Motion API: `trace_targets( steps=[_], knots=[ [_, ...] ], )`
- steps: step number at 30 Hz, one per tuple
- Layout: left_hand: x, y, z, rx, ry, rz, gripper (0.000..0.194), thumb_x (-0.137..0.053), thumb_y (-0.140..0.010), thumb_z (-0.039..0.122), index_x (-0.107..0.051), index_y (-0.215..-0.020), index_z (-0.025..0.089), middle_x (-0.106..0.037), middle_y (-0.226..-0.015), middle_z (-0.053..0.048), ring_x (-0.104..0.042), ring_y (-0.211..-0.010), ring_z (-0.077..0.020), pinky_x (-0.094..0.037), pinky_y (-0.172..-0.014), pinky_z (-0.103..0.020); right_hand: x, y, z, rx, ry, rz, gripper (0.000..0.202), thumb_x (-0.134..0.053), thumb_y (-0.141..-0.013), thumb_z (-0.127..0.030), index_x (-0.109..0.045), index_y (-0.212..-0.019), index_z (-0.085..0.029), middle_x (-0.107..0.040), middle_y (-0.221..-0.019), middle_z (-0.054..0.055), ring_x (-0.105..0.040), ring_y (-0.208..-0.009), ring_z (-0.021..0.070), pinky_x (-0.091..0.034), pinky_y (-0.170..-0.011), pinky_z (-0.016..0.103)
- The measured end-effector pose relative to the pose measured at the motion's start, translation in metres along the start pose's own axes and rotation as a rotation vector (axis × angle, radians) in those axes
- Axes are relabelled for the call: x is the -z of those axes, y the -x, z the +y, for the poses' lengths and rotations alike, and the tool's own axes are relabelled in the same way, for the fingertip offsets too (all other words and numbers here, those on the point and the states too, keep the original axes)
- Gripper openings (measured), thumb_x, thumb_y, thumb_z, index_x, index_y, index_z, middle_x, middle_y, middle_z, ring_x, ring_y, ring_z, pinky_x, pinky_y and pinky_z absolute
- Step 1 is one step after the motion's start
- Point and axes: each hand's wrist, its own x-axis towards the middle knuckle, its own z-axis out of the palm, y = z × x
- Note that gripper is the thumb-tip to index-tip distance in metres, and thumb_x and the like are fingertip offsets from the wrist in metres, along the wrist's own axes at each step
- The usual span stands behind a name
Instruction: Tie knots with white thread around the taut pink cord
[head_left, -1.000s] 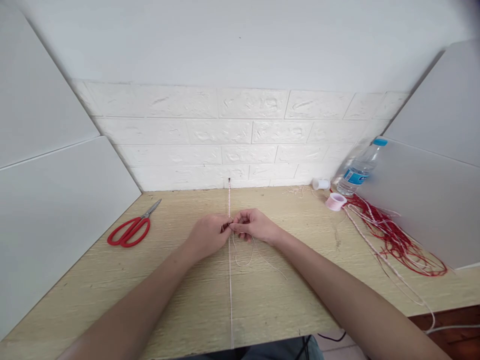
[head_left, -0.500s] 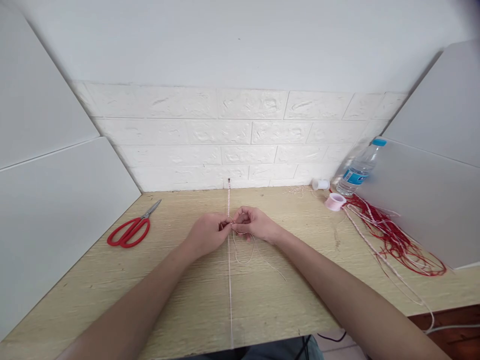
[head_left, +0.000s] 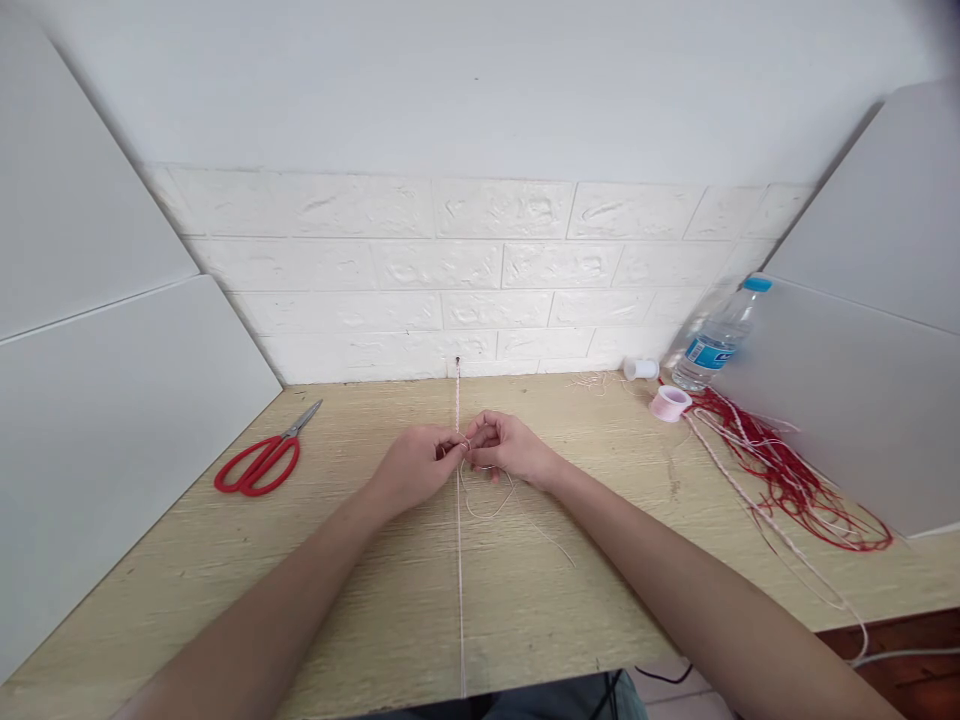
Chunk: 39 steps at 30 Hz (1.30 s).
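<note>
A pink and white braided cord [head_left: 458,398] runs from a small hole at the foot of the wall toward me, going on as straight pale strands [head_left: 460,580] to the table's front edge. My left hand [head_left: 424,462] pinches at the cord, thumb and index finger closed on the thin thread. Just right of it, my right hand [head_left: 514,447] also has its fingertips pinched on the thread, nearly touching the left fingertips. A loose loop of thin thread [head_left: 489,517] hangs below the right hand, its tail lying on the table to the right.
Red-handled scissors [head_left: 259,465] lie at the left. To the right are a white spool [head_left: 641,369], a pink thread roll [head_left: 670,403], a water bottle [head_left: 712,345] and a heap of red and pink cords [head_left: 795,480]. White panels [head_left: 127,400] flank the wooden table [head_left: 360,640].
The thread loop under my right hand has shifted slightly left and changed shape. Both hands stay almost in place, with small finger movements.
</note>
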Motion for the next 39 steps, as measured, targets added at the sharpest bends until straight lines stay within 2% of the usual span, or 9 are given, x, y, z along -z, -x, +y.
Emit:
trace_targets(
  steps=[10, 17, 23, 26, 34, 39],
  knots=[
    [-0.001, 0.001, 0.002, -0.024, 0.015, -0.018, 0.032, -0.042, -0.087, 0.035, -0.066, -0.070, 0.020, -0.057, -0.060, 0.001, -0.047, -0.056, -0.0116, -0.033, -0.054, -0.024, -0.002, 0.000, 0.001, -0.001, -0.004, 0.034, 0.028, -0.061, -0.061, -0.012, -0.053, -0.087, -0.019, -0.063, -0.069, 0.000, -0.059, -0.055, 0.0117, -0.041, -0.035, 0.017],
    [0.000, 0.000, 0.001, -0.004, 0.088, -0.034, 0.027, -0.046, -0.085, 0.036, -0.068, -0.079, 0.021, -0.064, -0.069, 0.001, -0.050, -0.059, -0.0112, -0.036, -0.056, -0.023, 0.002, 0.001, -0.004, -0.026, 0.009, 0.112, 0.027, -0.058, -0.060, -0.010, -0.052, -0.085, -0.019, -0.053, -0.059, -0.005, -0.052, -0.046, 0.0090, -0.040, -0.035, 0.017],
    [-0.002, 0.000, -0.002, -0.026, 0.022, -0.019, 0.030, -0.043, -0.088, 0.035, -0.064, -0.073, 0.020, -0.057, -0.061, 0.002, -0.046, -0.056, -0.0109, -0.033, -0.054, -0.023, 0.005, 0.001, -0.006, -0.048, 0.061, 0.088, 0.022, -0.058, -0.062, -0.011, -0.054, -0.082, -0.019, -0.053, -0.060, -0.003, -0.051, -0.045, 0.0086, -0.038, -0.033, 0.017],
    [-0.002, 0.000, -0.002, -0.031, 0.006, -0.024, 0.030, -0.042, -0.088, 0.035, -0.064, -0.075, 0.020, -0.059, -0.064, 0.002, -0.048, -0.058, -0.0114, -0.033, -0.055, -0.023, 0.007, 0.000, -0.006, -0.069, 0.056, 0.075, 0.019, -0.058, -0.063, -0.012, -0.056, -0.081, -0.017, -0.055, -0.059, -0.002, -0.052, -0.046, 0.0099, -0.039, -0.033, 0.018],
    [-0.005, -0.001, -0.004, -0.006, 0.002, -0.029, 0.024, -0.046, -0.086, 0.032, -0.066, -0.079, 0.021, -0.063, -0.071, 0.001, -0.051, -0.062, -0.0122, -0.035, -0.059, -0.025, 0.007, 0.003, -0.013, -0.010, 0.107, 0.245, 0.017, -0.051, -0.067, -0.014, -0.058, -0.082, -0.017, -0.056, -0.059, -0.002, -0.050, -0.047, 0.0084, -0.039, -0.034, 0.016],
    [-0.005, -0.001, -0.003, -0.020, 0.000, -0.029, 0.025, -0.045, -0.086, 0.030, -0.067, -0.078, 0.023, -0.063, -0.069, 0.002, -0.050, -0.062, -0.0121, -0.034, -0.058, -0.024, -0.002, 0.004, -0.013, -0.013, 0.066, 0.132, 0.021, -0.048, -0.068, -0.014, -0.055, -0.087, -0.019, -0.061, -0.066, -0.001, -0.056, -0.052, 0.0102, -0.042, -0.036, 0.016]
  ],
)
